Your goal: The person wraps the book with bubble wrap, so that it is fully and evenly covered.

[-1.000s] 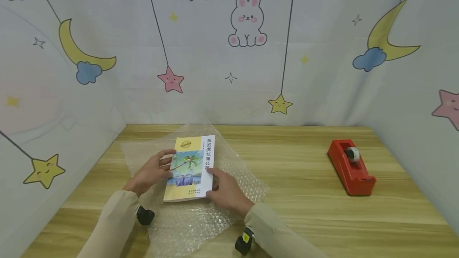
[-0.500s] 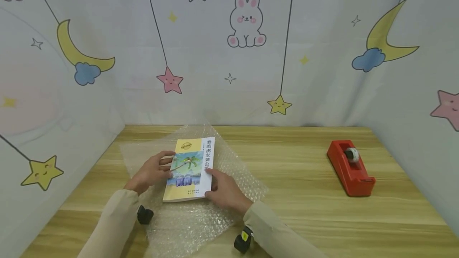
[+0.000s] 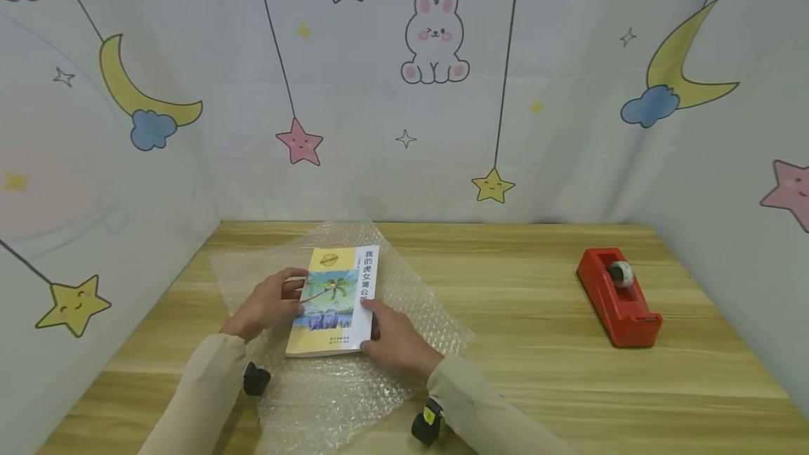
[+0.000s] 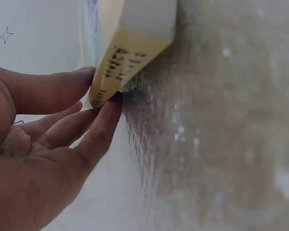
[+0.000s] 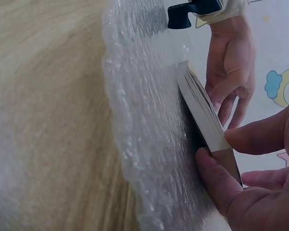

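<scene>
Between fingers (image 4: 103,125) of left hand (image 3: 260,305), right hand (image 3: 402,344): pinched book (image 3: 331,300)

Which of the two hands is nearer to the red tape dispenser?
The right hand, at the white-striped side of the book; the left hand grips the opposite side, farther from the dispenser.

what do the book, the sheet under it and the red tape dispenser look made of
Book: paper, its page edges showing; smooth outside, perhaps coated.
Bubble wrap: clear, shiny plastic film, dotted with small bubbles.
Tape dispenser: probably hard plastic, smooth, evenly red; painted metal possible.
</scene>
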A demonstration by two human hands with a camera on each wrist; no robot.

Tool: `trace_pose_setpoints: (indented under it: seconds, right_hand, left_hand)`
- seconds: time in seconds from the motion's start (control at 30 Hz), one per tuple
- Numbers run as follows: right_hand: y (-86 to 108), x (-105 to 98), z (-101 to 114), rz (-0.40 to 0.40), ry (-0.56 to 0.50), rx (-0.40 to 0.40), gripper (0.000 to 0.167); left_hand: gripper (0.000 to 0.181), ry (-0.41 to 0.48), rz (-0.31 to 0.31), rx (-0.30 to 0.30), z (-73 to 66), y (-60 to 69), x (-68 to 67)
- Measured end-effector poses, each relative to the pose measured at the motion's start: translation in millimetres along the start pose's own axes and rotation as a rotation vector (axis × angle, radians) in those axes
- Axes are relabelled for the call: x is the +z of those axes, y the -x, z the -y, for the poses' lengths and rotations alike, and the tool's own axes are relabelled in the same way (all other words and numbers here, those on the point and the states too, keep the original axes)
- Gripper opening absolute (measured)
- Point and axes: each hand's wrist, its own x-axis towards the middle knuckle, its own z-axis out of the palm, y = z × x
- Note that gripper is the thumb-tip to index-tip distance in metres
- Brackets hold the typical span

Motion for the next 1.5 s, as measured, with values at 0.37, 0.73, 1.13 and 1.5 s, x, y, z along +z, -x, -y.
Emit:
trace_pose_setpoints:
  seconds: [0.37, 0.73, 1.13, 1.5]
  right_hand:
    - [1.2, 1.7, 2.6, 0.032, 0.075, -0.006, 0.068]
    - [3.3, 2.0, 2.0, 0.056, 0.22, -0.11, 0.061]
    - [4.0, -0.6, 1.5, 0.0, 0.311, -0.157, 0.036]
    - [8.2, -0.2, 6.1, 0.025, 0.407, -0.169, 0.029]
  left_hand:
    - [0.064, -0.055, -0.008, -0.07, -0.8, -3.9, 2.0]
    - [0.057, -0.101, 0.003, -0.024, 1.4, -1.9, 0.3]
    - [0.05, -0.156, -0.018, -0.037, 3.8, -2.3, 0.3]
    - [0.053, -0.168, -0.022, -0.053, 0.8, 1.3, 0.8]
